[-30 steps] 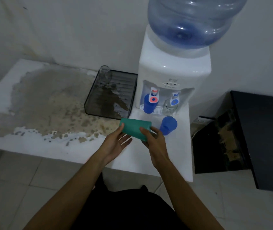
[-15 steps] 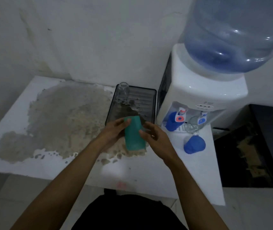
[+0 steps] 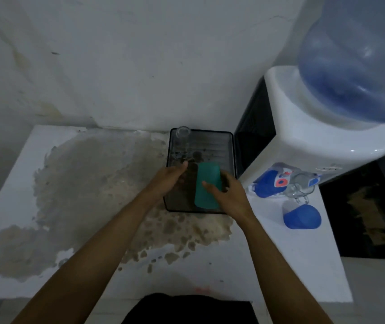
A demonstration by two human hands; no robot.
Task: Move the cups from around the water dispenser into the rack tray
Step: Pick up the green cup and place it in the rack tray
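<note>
Your right hand (image 3: pixel 230 195): the grip is pinching the teal cup, thumb laid across its front, fingers curled behind its right side.
Your left hand (image 3: pixel 169 180): the grip is loosely spread, fingers slightly curled, just beside the teal cup's left side with a dark gap between; it touches no cup.
Teal cup (image 3: pixel 206 185): opaque, plain, slightly tapered, the narrower end away from you; it stands about upright over the near right part of the rack tray. You cannot tell whether its bottom rests on the tray.
Rack tray (image 3: pixel 231 155): dark, rectangular, ribbed floor, raised rim; it sits at the table's far edge, just left of the dispenser.
Blue cup (image 3: pixel 302 216): lying on its side near the table's right edge, in front of the dispenser.
Glass cup (image 3: pixel 300 188): clear, under the dispenser taps.
Second blue cup (image 3: pixel 265 187): under the left tap, beside the glass cup.
Clear glass (image 3: pixel 183 140): in the tray's far left corner, well apart from both hands.
Water dispenser (image 3: pixel 310 141): white body, blue bottle on top, at the table's far right corner.
Table (image 3: pixel 210 272): white, with a large worn brown patch on its left and middle.
</note>
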